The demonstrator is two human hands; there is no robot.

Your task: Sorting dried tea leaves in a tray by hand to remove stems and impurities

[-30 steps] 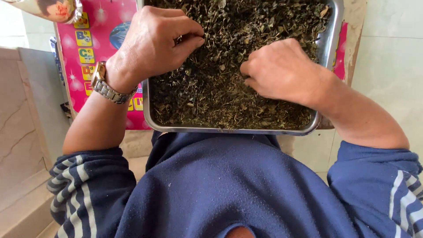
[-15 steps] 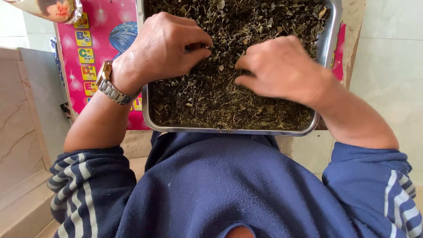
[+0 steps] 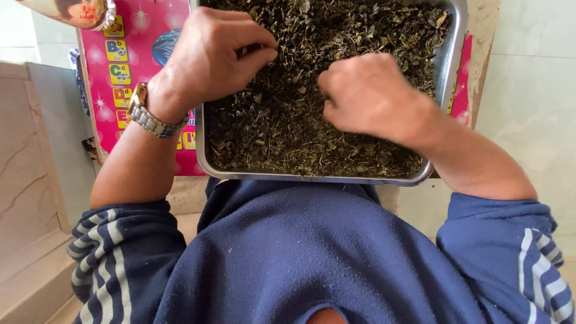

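Observation:
A steel tray (image 3: 312, 177) full of dried dark green leaves (image 3: 288, 126) rests in front of me. My left hand (image 3: 210, 57), with a metal wristwatch (image 3: 150, 117) on the wrist, hovers over the tray's left part and pinches a bit of the dried leaves between thumb and fingers. My right hand (image 3: 366, 96) sits curled on the leaves at the tray's middle right, fingers tucked down into them. What its fingers hold is hidden.
A pink alphabet chart (image 3: 123, 66) lies under the tray on a small board. A patterned object (image 3: 72, 12) sits at the top left corner. Pale tiled floor (image 3: 534, 90) lies to the right, a beige ledge (image 3: 30, 180) to the left.
My left hand drew back up and left with its pinch of leaves. My right hand curled tighter and shifted slightly left on the leaves.

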